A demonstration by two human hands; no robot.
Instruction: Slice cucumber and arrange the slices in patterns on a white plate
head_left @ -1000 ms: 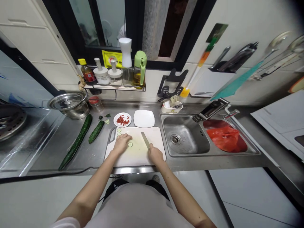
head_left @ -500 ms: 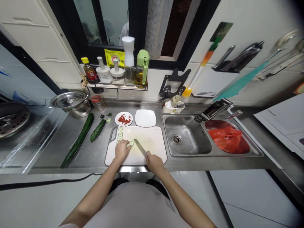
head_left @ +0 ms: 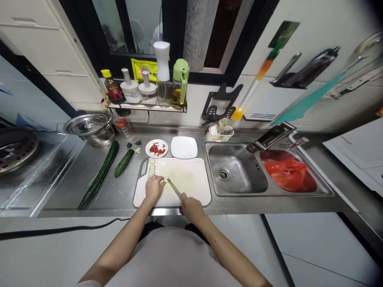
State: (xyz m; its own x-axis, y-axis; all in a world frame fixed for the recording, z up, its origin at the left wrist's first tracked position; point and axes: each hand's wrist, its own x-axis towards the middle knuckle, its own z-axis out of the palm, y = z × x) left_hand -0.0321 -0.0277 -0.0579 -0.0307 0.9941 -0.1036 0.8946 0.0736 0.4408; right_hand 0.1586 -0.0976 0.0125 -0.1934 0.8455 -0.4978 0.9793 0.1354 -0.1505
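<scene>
My left hand (head_left: 154, 188) rests on the white cutting board (head_left: 197, 175), fingers closed by a small cucumber piece (head_left: 166, 180) whose cut face shows at the fingertips. In my right hand (head_left: 193, 206) is the handle of a knife (head_left: 175, 189); its tip touches or lies right beside that piece. Several cucumber slices (head_left: 152, 168) form a row at the board's left side, partly covered by my left hand. Left of the board lie a long whole cucumber (head_left: 100, 175) and a shorter cucumber piece (head_left: 123, 163).
Behind the board stand a plate of chopped red pieces (head_left: 156, 149) and a white square plate (head_left: 184, 147). The sink (head_left: 239, 171) is to the right, with a red plastic bag (head_left: 285, 174) in its second basin. A lidded pot (head_left: 92, 129) and a condiment rack (head_left: 149, 107) are at the back left.
The knife in my right hand has moved left, and its tip has come to the cucumber piece. My left hand stays almost in place. The view has shifted slightly.
</scene>
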